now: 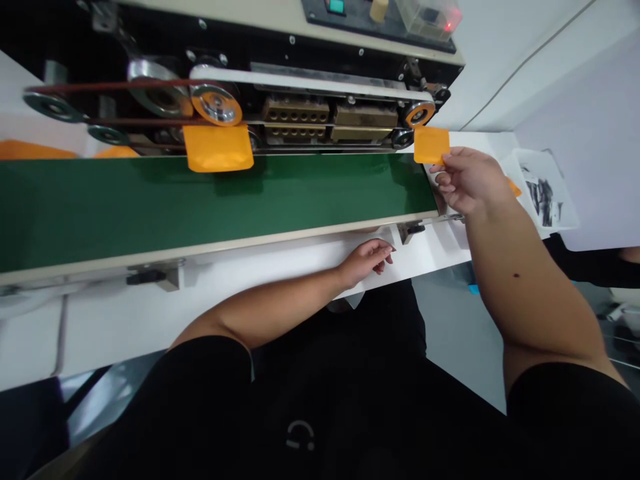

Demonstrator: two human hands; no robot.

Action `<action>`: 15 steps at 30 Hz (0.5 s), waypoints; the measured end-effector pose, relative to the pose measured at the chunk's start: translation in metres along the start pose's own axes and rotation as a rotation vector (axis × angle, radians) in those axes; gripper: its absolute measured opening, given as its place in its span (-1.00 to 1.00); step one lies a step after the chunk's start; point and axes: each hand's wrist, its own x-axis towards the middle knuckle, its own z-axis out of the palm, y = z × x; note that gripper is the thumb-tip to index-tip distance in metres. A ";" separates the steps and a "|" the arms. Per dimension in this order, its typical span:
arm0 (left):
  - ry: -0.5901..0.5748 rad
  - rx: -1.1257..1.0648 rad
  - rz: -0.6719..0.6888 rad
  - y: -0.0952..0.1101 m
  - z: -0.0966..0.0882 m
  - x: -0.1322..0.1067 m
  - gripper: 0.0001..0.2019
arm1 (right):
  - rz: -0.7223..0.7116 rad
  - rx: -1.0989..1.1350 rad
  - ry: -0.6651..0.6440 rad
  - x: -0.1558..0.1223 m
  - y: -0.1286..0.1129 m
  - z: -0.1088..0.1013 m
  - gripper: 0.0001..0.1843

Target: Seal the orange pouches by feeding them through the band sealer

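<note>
Black shirt (320,393) nearest. Right hand (470,180): thumb and fingers pinched on the lower right corner of an orange packet (431,145), other fingers curled. Packet just left of that hand, at the right end of the machine (320,73), below its end roller (419,115). Top edge toward the rollers, bottom edge toward the person; visible part near square, so long axis cannot be told. Flat, plain, matte. Left hand (369,260) loosely half-curled, nothing seen in it, below the green belt (310,200). Second orange packet (219,150) well left of both hands.
</note>
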 end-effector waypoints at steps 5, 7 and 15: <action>0.004 -0.001 0.011 0.001 0.000 0.000 -0.50 | 0.011 -0.025 0.045 0.011 -0.007 0.019 -0.74; 0.005 -0.004 0.003 0.002 0.000 0.000 -0.51 | 0.010 -0.036 0.013 0.013 -0.008 0.028 -0.75; 0.049 -0.066 -0.040 0.005 -0.001 0.000 -0.49 | -0.136 -0.132 0.048 -0.020 -0.008 0.038 -0.78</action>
